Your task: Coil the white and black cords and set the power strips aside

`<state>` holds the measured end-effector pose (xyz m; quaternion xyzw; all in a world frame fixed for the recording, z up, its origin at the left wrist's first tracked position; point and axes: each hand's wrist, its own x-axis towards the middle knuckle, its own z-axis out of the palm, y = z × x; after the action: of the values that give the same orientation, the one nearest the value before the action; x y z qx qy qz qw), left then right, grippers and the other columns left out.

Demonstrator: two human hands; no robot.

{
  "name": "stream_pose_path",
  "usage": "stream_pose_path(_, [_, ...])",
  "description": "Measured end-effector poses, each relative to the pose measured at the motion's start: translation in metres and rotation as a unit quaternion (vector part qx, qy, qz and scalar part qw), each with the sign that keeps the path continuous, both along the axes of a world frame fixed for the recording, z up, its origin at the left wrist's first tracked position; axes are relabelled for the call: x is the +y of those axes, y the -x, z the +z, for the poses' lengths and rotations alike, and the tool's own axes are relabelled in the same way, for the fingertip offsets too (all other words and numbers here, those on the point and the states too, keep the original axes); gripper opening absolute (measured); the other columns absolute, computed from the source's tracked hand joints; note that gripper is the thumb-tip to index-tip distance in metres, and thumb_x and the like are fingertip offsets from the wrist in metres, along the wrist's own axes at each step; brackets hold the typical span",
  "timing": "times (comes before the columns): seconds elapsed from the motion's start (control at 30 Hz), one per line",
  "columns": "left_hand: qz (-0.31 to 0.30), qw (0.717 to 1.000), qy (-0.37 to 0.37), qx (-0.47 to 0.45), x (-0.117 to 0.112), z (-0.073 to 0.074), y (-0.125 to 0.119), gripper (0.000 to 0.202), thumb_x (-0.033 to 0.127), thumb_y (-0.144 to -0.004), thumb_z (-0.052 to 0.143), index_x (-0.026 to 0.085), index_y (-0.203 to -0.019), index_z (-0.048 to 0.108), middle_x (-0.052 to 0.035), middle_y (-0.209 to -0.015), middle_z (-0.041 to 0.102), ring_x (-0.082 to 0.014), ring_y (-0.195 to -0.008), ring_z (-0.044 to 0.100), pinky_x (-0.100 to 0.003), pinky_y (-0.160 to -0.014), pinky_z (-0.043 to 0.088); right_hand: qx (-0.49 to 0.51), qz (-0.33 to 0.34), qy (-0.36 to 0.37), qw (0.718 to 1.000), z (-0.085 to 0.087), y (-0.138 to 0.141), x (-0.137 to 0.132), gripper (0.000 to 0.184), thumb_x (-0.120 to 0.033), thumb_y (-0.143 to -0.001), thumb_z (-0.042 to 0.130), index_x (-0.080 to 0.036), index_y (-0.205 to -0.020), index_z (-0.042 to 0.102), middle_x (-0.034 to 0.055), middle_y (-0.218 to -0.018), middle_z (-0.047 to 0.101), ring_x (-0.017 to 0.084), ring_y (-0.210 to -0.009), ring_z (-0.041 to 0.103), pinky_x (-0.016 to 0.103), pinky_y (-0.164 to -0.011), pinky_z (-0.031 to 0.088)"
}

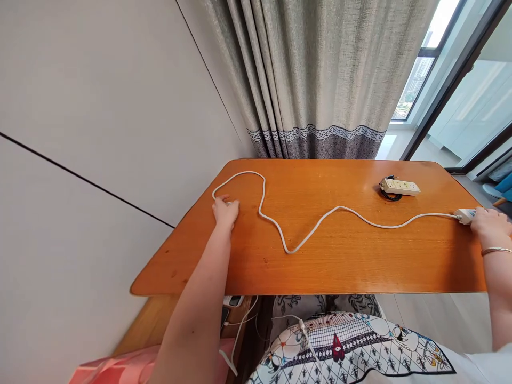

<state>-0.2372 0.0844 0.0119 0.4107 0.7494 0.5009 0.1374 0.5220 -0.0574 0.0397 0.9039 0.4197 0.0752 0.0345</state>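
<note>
My left hand (226,212) is closed at the left end of a white power cord (316,226); a bit of white shows between thumb and fingers, but the cord's end is mostly hidden. From there the cord loops up and runs in loose waves across the wooden table (352,266). At the table's right edge it enters a white power strip (464,216). My right hand (491,223), with a bangle at the wrist, grips that strip and covers most of it. A second, cream power strip (400,186) with a bundled black cord lies towards the back right, touched by neither hand.
A grey curtain (320,80) hangs behind the table, and a pale wall panel (100,133) borders its left side. Glass doors stand at the right. Below the front edge are a white cable (240,333) and a pink item (116,368).
</note>
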Motion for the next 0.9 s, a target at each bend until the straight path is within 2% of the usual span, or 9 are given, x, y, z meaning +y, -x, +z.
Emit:
stream_pose_path(0.1, [-0.009,0.999,0.006,0.044,-0.003,0.0,-0.009,0.031,0.014,-0.071,0.068,0.019,-0.097,0.053,-0.0126,-0.108,0.059,-0.0342,-0.127,0.054,-0.053,-0.117,0.034,0.007,-0.011,0.013,1.0,0.008,0.019,0.001,0.047,-0.031,-0.095,0.035,-0.015,-0.122,0.07,0.0327,-0.13,0.062,0.044,-0.129,0.057,0.055,-0.087,0.053])
stream_pose_path(0.2, [-0.056,0.991,-0.039,0.111,-0.004,0.001,-0.026,0.029,0.014,-0.078,0.064,0.019,-0.104,0.054,-0.0146,-0.12,0.059,-0.0322,-0.13,0.052,-0.051,-0.118,0.034,-0.007,0.096,-0.006,0.995,0.013,0.051,0.008,0.054,-0.03,-0.095,0.037,-0.006,-0.138,0.06,0.0312,-0.148,0.05,0.045,-0.139,0.045,0.057,-0.103,0.047])
stream_pose_path(0.27, [-0.096,0.983,-0.076,0.137,-0.003,0.002,-0.042,0.027,0.014,-0.08,0.063,0.019,-0.105,0.056,-0.016,-0.127,0.058,-0.0312,-0.132,0.052,-0.05,-0.117,0.036,-0.004,0.174,-0.032,0.984,0.014,0.077,0.019,0.056,-0.024,-0.093,0.037,-0.003,-0.141,0.056,0.0302,-0.148,0.051,0.045,-0.139,0.045,0.055,-0.106,0.046])
stream_pose_path(0.33, [-0.151,0.973,-0.088,0.149,-0.003,0.002,-0.061,0.024,0.013,-0.081,0.061,0.018,-0.105,0.057,-0.0168,-0.13,0.059,-0.0308,-0.132,0.053,-0.048,-0.115,0.04,0.011,0.24,-0.051,0.969,0.013,0.1,0.036,0.056,-0.027,-0.094,0.039,-0.001,-0.141,0.055,0.0311,-0.147,0.052,0.044,-0.138,0.047,0.054,-0.109,0.045])
stream_pose_path(0.47, [-0.279,0.949,-0.052,0.134,-0.005,-0.001,-0.095,0.021,0.014,-0.084,0.058,0.019,-0.104,0.06,-0.0157,-0.127,0.064,-0.0303,-0.125,0.059,-0.044,-0.095,0.055,0.015,0.294,-0.054,0.954,0.006,0.132,0.079,0.061,-0.025,-0.09,0.049,-0.007,-0.148,0.048,0.0234,-0.152,0.051,0.037,-0.141,0.046,0.05,-0.116,0.04])
stream_pose_path(0.63, [-0.408,0.902,-0.032,0.139,-0.011,-0.003,-0.12,0.016,0.018,-0.085,0.057,0.02,-0.1,0.062,-0.0115,-0.118,0.068,-0.0251,-0.11,0.067,-0.047,-0.105,0.052,0.024,0.322,0.012,0.947,0.001,0.148,0.124,0.074,-0.009,-0.082,0.051,-0.011,-0.155,0.039,0.0184,-0.163,0.039,0.036,-0.151,0.036,0.05,-0.12,0.037])
stream_pose_path(0.7, [-0.444,0.887,-0.024,0.123,-0.014,-0.001,-0.125,0.016,0.021,-0.086,0.056,0.02,-0.1,0.062,-0.0101,-0.117,0.069,-0.0236,-0.107,0.068,-0.046,-0.104,0.053,0.027,0.319,0.042,0.947,0.002,0.149,0.136,0.076,-0.008,-0.078,0.054,-0.014,-0.153,0.041,0.0172,-0.158,0.047,0.035,-0.148,0.041,0.05,-0.119,0.038])
stream_pose_path(0.8, [-0.468,0.879,-0.012,0.091,-0.017,0.003,-0.13,0.017,0.024,-0.087,0.055,0.02,-0.103,0.063,-0.0102,-0.118,0.069,-0.0225,-0.104,0.07,-0.044,-0.1,0.055,0.032,0.327,0.062,0.943,0.008,0.151,0.147,0.068,-0.011,-0.076,0.058,-0.016,-0.144,0.052,0.0181,-0.141,0.062,0.035,-0.134,0.056,0.05,-0.113,0.043])
stream_pose_path(0.9, [-0.469,0.882,0.007,0.054,-0.018,0.01,-0.139,0.018,0.026,-0.087,0.056,0.019,-0.103,0.063,-0.011,-0.118,0.07,-0.0225,-0.101,0.071,-0.041,-0.093,0.056,0.06,0.351,0.05,0.933,0.022,0.164,0.15,0.067,-0.021,-0.077,0.064,-0.018,-0.143,0.053,0.0182,-0.137,0.062,0.034,-0.122,0.064,0.044,-0.103,0.051])
